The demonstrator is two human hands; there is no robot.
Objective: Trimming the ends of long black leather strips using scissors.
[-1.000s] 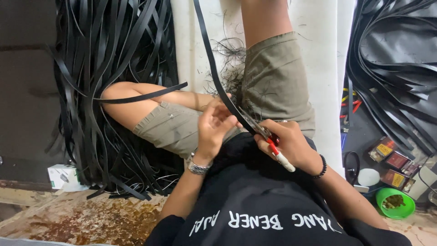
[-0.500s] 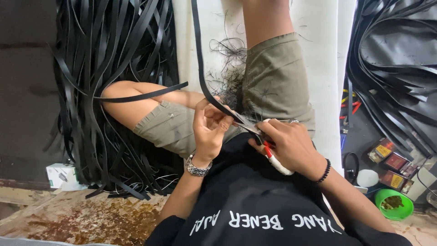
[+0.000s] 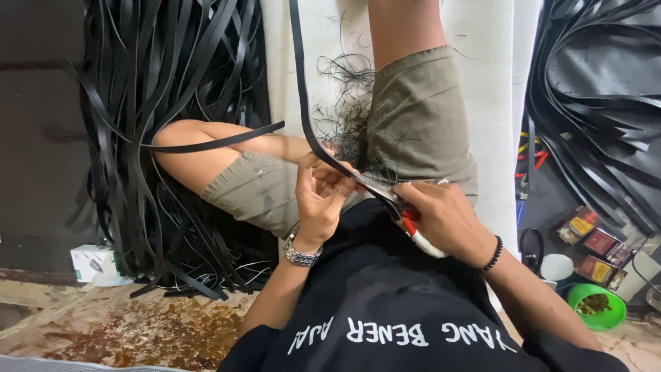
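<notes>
Hiding the scissors' (image 3: 392, 200) handles, the right hand (image 3: 447, 217) trims the strip (image 3: 303, 110).

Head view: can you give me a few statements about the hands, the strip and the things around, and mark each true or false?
1. The right hand holds scissors. True.
2. The left hand pinches a black strip. True.
3. The strip is white. False: it is black.
4. A watch sits on the right wrist. False: it is on the left wrist; the right wears a black bracelet.
5. A green bowl stands at the lower right. True.
6. The heap of strips at the left is red. False: it is black.
</notes>
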